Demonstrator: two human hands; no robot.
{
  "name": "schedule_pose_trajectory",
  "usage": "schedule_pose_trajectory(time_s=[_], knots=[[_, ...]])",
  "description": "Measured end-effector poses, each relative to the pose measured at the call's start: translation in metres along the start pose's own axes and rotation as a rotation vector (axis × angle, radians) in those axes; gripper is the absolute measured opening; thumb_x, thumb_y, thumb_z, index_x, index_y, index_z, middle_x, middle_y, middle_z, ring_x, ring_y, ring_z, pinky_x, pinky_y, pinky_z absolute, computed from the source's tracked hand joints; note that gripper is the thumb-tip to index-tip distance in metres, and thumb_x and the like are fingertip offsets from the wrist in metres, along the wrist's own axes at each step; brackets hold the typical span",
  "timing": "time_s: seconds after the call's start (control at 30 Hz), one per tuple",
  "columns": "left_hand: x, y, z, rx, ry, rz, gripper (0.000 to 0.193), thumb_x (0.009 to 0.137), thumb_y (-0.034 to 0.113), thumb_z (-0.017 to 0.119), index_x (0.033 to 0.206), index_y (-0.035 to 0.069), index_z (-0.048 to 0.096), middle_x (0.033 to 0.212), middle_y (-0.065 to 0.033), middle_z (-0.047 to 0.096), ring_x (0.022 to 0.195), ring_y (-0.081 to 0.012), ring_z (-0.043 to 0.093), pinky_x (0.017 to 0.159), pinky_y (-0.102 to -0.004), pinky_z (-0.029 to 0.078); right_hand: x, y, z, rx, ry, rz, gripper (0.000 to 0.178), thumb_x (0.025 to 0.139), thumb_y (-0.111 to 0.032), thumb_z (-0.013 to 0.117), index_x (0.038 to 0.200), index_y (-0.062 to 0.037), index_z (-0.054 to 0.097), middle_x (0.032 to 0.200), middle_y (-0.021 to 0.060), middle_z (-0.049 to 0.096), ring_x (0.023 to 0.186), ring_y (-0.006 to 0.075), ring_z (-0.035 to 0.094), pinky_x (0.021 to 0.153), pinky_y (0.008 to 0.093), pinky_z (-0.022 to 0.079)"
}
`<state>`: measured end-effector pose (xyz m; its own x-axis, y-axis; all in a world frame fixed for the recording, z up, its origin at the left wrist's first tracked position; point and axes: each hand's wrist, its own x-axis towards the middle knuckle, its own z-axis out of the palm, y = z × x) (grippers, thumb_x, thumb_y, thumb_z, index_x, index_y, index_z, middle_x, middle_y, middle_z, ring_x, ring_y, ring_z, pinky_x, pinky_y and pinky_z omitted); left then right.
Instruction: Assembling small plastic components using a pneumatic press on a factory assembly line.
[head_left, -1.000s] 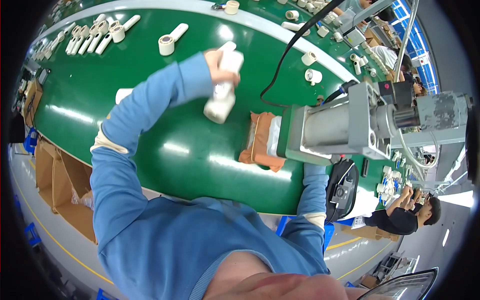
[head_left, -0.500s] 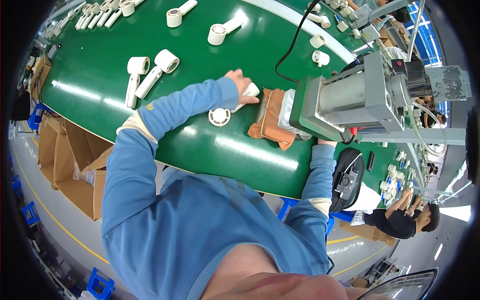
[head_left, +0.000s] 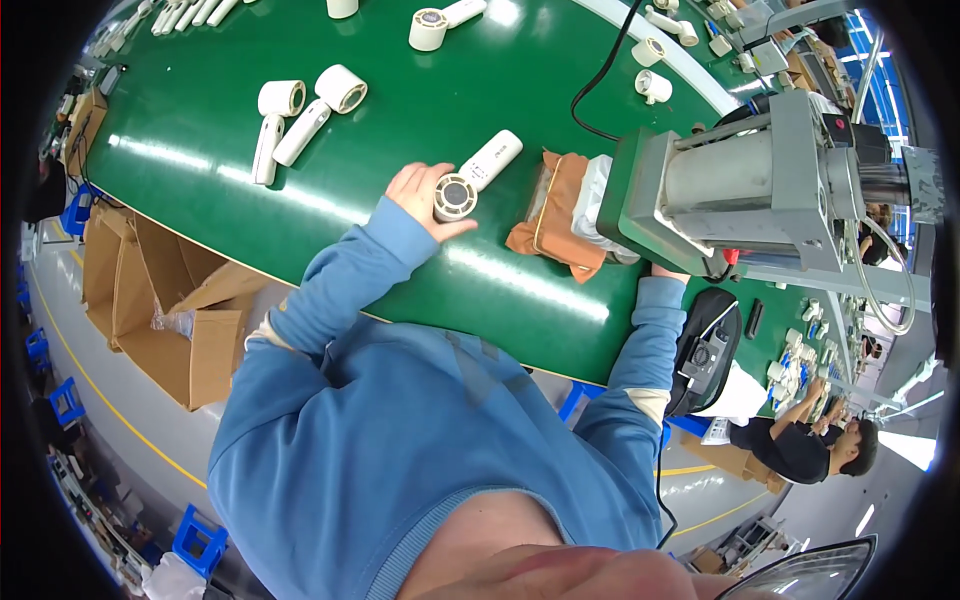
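A white handheld fan [head_left: 492, 160] lies on the green table [head_left: 400, 110] in front of me, its round head nearest me and its handle pointing to the far right. My left hand [head_left: 424, 200] is closed round the left side of that head, with the thumb along the near side. To the right stands a press [head_left: 720, 190] with a green plate and a grey cylinder. Beside the plate is a brown cloth-wrapped block [head_left: 560, 215], with white padding [head_left: 592, 205] between them. Only the wrist edge of my right hand [head_left: 668, 272] shows by the press; its fingers are hidden.
Two more white fans [head_left: 318, 115] lie at the left, with others along the far edge. A black cable [head_left: 590, 90] runs down to the press. A black device [head_left: 703, 355] sits by my right forearm. Cardboard boxes [head_left: 165, 330] stand at the left; a co-worker [head_left: 800, 440] is at the right.
My left hand has moved from the fan's handle to its head, nearer me and to the left. The fan has turned, and its dark-centred grille now faces up. My right hand stays by the press.
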<state>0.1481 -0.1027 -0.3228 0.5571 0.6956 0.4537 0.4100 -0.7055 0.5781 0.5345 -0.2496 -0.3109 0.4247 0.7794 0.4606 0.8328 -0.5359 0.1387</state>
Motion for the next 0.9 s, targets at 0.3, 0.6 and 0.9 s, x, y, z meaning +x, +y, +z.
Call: schedule_pose_trajectory(time_s=[0.3,0.6,0.9], knots=[[0.043,-0.006,-0.037,-0.572,-0.255,-0.062,0.051,0.057,0.007,0.070,0.106,0.007,0.056,0.093,-0.0071,0.064,0.079,-0.0197,0.061,0.076,-0.0280,0.049,-0.024,0.052,0.050,0.289,0.015,-0.076,0.036,0.088,-0.031,0.052,0.107,-0.0021,0.061,0.110,0.0118,0.063,0.096,0.0271,0.060,0.087,0.0386,0.044],[0.068,0.009,0.009,-0.788,-0.367,-0.098,0.054,0.054,0.003,0.067,0.106,0.007,0.055,0.095,-0.0045,0.062,0.080,-0.0161,0.057,0.078,-0.0257,0.047,-0.030,0.073,0.091,0.144,-0.074,-0.127,0.039,0.089,-0.037,0.045,0.110,-0.0077,0.060,0.112,0.0107,0.062,0.099,0.0271,0.059,0.087,0.0401,0.044],[0.070,0.012,0.026,-0.724,-0.437,-0.073,0.054,0.054,0.002,0.068,0.106,0.007,0.055,0.096,-0.0042,0.063,0.080,-0.0162,0.059,0.077,-0.0266,0.048,-0.055,0.091,0.117,-0.218,-0.187,-0.183,0.045,0.090,-0.047,0.036,0.111,-0.0161,0.061,0.113,0.0082,0.062,0.100,0.0269,0.059,0.085,0.0420,0.045]])
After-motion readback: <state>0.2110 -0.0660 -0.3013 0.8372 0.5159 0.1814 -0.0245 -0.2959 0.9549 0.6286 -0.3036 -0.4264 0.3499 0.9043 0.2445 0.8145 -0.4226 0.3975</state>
